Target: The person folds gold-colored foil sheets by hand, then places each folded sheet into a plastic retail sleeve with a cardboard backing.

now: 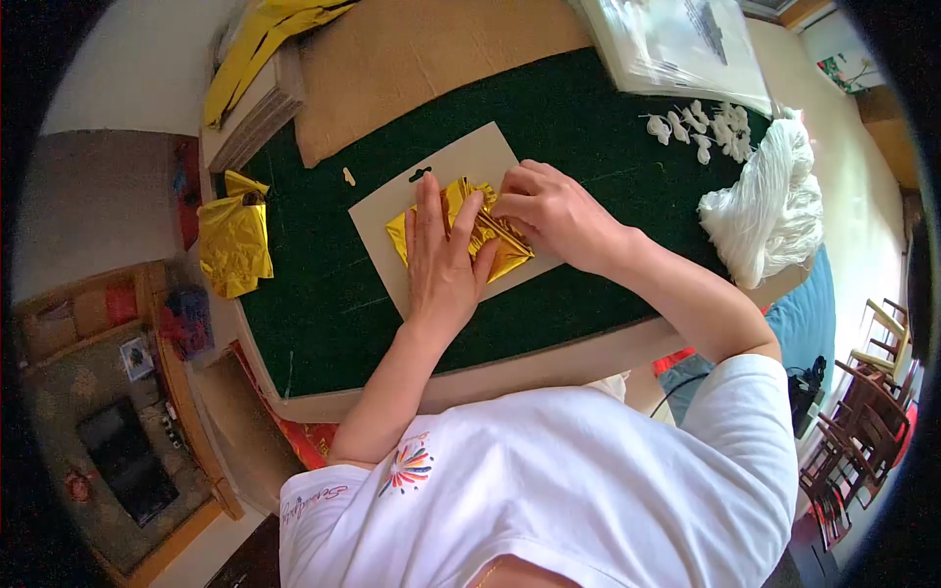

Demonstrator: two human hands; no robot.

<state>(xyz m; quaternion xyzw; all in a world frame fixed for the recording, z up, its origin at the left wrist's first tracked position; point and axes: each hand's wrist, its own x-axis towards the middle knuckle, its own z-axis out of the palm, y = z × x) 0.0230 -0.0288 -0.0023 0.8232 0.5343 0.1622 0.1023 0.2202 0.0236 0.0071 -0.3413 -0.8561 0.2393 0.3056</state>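
Note:
A folded piece of shiny gold foil [510,257] lies on a light card [377,222] with a hanger-shaped slot near its upper edge. The card rests at a slant on the dark green table mat [323,294]. Flat on the foil's left part is my left hand [441,255], fingers apart, pressing it against the card. My right hand [554,211] has its fingers curled together at the foil's upper right edge and pinches it there. The exact fingertip contact is partly hidden by the fingers.
A small cut-out piece [349,176] lies left of the card. Crumpled gold foil [235,245] hangs at the table's left edge. White string bundles [706,127], a white skein [769,206] and clear plastic bags [676,49] are at the right. Stacked boards [265,108] stand upper left.

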